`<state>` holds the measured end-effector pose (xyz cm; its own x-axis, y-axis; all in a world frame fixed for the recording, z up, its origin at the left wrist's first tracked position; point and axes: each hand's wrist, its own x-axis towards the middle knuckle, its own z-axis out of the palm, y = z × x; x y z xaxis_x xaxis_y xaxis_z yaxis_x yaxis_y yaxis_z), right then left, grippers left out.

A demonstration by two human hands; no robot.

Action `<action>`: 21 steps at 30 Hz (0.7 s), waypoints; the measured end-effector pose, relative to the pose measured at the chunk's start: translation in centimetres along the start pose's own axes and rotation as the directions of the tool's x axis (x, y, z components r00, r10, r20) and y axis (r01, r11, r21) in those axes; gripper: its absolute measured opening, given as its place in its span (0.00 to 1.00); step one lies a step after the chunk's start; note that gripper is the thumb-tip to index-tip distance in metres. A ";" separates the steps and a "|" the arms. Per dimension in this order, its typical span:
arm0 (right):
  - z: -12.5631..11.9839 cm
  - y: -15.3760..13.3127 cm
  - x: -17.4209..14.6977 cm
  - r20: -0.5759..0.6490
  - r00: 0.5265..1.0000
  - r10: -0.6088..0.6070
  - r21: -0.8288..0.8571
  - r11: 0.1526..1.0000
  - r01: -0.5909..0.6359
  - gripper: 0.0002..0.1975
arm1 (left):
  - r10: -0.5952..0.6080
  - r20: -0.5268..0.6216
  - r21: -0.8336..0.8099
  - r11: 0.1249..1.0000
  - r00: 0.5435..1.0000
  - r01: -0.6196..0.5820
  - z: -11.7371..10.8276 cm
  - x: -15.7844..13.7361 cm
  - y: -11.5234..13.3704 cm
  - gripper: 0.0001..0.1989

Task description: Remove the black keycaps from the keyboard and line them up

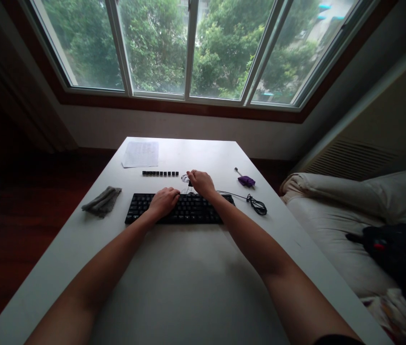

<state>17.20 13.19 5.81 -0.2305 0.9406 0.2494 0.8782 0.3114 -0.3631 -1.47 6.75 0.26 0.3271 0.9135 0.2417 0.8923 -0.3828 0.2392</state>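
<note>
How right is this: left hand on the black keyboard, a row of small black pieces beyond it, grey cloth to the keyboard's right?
One side is wrong: the head view shows the grey cloth to the left of the black keyboard. The left hand and the row of small black pieces are as you say.

The keyboard (195,211) and loose keycaps (151,173) are black, the crumpled cloth (104,200) grey, the small object (247,181) purple, the table (195,278) white.
</note>
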 end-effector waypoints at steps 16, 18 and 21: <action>0.4 -1.0 -0.5 0.052 0.998 -0.033 -0.014 0.999 0.034 0.23 | 0.022 -0.022 -0.027 0.999 1.000 -0.023 0.0 -0.1 -0.1 0.16; 0.4 -1.1 -1.4 0.017 0.997 -0.070 0.005 0.998 0.070 0.24 | 0.023 -0.021 -0.027 0.999 1.000 -0.024 -0.1 -0.1 -0.1 0.16; 0.5 -0.8 -2.6 -0.051 0.994 -0.095 0.039 0.995 0.097 0.23 | 0.016 -0.010 -0.026 1.000 1.000 -0.017 -0.2 -0.1 0.0 0.16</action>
<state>16.92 10.56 4.99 -0.2910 0.8986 0.3283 0.8347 0.4062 -0.3719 -1.59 6.61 0.36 0.3384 0.9057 0.2554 0.8783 -0.4014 0.2598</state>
